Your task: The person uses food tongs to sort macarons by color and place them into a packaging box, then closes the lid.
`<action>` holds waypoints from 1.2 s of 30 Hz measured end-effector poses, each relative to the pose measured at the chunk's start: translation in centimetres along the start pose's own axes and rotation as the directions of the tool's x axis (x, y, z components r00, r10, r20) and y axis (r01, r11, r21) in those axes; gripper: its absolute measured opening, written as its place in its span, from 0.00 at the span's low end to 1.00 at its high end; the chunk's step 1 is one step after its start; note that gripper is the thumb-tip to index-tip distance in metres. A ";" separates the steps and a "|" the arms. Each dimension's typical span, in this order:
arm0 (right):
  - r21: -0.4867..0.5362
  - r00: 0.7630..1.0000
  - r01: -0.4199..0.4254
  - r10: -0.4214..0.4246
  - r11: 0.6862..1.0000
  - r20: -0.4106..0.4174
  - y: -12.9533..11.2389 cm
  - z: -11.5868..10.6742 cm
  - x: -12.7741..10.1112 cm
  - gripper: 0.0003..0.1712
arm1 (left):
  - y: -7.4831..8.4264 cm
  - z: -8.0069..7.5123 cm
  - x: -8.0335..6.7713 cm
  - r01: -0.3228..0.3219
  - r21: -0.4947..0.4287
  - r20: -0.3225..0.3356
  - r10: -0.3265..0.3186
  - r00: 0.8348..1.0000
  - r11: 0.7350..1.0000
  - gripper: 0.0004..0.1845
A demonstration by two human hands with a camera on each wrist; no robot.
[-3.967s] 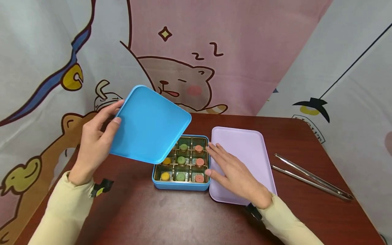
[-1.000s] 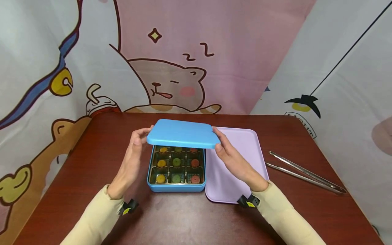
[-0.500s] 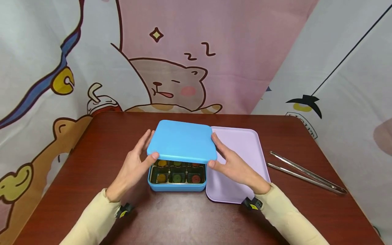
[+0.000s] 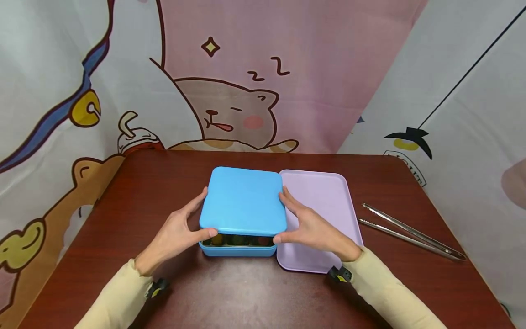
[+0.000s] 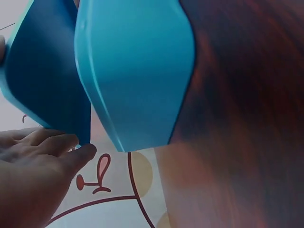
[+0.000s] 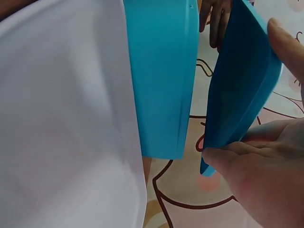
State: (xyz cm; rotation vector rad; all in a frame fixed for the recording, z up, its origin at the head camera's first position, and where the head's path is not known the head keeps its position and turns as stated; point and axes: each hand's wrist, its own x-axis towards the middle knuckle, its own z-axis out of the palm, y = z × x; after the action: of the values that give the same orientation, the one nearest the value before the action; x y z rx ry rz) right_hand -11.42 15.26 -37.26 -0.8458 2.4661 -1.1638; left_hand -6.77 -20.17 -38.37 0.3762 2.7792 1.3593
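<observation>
Two hands hold one blue lid (image 4: 243, 200) directly over the blue box (image 4: 238, 249), which sits on the desk (image 4: 230, 292) in front of the person. The lid's far edge is down at the back of the box, while its near edge is tilted up, leaving a narrow gap through which the round sweets (image 4: 236, 239) in the front row show. The left hand (image 4: 177, 235) takes the lid's left edge, thumb at the near left corner and fingers (image 4: 196, 204) along the side; the right hand (image 4: 309, 227) mirrors it on the right edge, thumb at the near right corner. Both hands pinch the lid's rim and neither is nearer than the other. The wrist views show the lid's edge standing clear of the box wall on both sides.

Touching the box's right side lies a lilac tray (image 4: 324, 192), under the right hand. Metal tongs (image 4: 411, 231) lie well apart to the right. Nothing stands between lid and box.
</observation>
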 end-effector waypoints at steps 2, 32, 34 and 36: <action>0.000 1.000 -0.010 0.010 1.000 0.006 0.0 0.2 0.0 0.67 | -0.2 0.1 -0.1 0.005 0.020 0.014 -0.005 1.000 1.000 0.57; -0.014 0.994 -0.047 0.049 0.999 0.095 0.7 2.4 0.4 0.67 | -2.5 0.6 -1.0 0.006 0.116 0.110 -0.019 0.994 0.993 0.64; -0.019 0.994 -0.046 0.047 0.999 0.094 0.7 2.4 0.5 0.67 | -2.5 0.5 -1.0 0.012 0.109 0.116 -0.024 0.993 0.994 0.64; -0.017 0.994 -0.049 0.050 0.999 0.096 0.7 2.4 0.5 0.67 | -2.5 0.5 -1.0 0.015 0.099 0.124 -0.027 0.992 0.995 0.64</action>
State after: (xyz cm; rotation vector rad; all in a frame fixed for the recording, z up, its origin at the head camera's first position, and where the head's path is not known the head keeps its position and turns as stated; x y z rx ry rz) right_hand -10.89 13.85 -39.36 -0.8199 2.4061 -1.0637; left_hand -6.26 -21.51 -40.68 0.4188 2.7449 1.1551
